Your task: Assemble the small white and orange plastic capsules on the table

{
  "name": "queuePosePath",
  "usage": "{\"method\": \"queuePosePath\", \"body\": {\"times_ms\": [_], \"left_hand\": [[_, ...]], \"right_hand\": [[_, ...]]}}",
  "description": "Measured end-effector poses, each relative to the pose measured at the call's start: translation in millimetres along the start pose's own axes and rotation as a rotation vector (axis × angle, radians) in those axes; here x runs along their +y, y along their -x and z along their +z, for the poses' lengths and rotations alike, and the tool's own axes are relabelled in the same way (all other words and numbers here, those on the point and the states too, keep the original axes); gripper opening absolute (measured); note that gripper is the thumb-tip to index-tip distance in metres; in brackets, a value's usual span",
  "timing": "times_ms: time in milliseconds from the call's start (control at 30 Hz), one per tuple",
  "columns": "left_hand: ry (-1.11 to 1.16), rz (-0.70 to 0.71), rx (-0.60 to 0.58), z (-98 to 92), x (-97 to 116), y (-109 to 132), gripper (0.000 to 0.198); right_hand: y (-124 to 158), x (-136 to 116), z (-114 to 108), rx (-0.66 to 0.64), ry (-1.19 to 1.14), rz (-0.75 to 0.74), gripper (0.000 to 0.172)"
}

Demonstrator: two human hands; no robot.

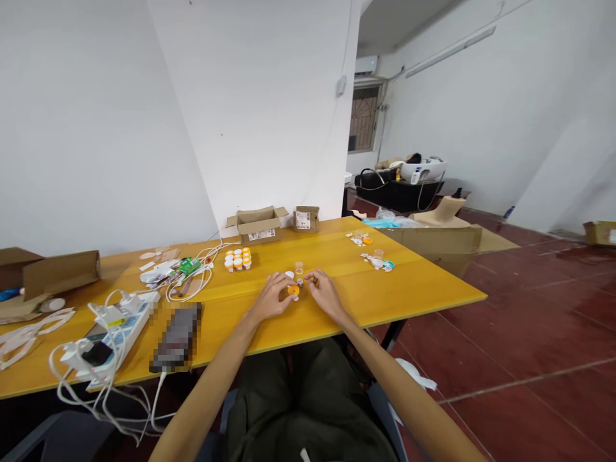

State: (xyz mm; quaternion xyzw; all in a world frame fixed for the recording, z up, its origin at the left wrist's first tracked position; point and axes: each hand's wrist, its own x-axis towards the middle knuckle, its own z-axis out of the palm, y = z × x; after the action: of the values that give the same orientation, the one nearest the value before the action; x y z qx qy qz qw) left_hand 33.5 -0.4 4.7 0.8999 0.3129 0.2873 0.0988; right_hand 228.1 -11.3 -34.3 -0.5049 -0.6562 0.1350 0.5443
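My left hand [273, 296] is closed on a small orange ring-like part [293, 290] above the yellow table [337, 321]. Just right of it, my right hand [323, 292] has its thumb and fingertips curled near a small dark-and-white piece [300, 282]; whether it grips anything is too small to tell. A clear cup [299, 267] stands beyond the hands, with a white round piece [289, 274] beside it. Several small jars with orange and white parts [238, 259] stand grouped farther left.
Open cardboard boxes [258, 226] and a smaller box [306, 219] stand by the wall. Small parts [378, 262] lie at right. A power strip [125, 333] with tangled cables and a phone [177, 337] occupy the left side.
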Motion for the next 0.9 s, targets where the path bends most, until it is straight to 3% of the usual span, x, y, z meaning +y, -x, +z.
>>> {"method": "queuePosePath", "body": {"times_ms": [333,667,900], "left_hand": [[-0.015,-0.027,-0.118,-2.7,3.8,-0.9,0.023],[-0.018,0.009,-0.098,6.2,-10.4,2.2,0.019],[0.002,0.003,-0.117,1.2,-6.8,3.6,0.021]], "right_hand": [[-0.1,-2.8,3.5,-0.017,-0.019,-0.003,0.019],[-0.1,-0.7,2.4,-0.049,-0.004,-0.041,0.019],[1.5,-3.7,1.3,-0.057,0.049,-0.037,0.019]]}}
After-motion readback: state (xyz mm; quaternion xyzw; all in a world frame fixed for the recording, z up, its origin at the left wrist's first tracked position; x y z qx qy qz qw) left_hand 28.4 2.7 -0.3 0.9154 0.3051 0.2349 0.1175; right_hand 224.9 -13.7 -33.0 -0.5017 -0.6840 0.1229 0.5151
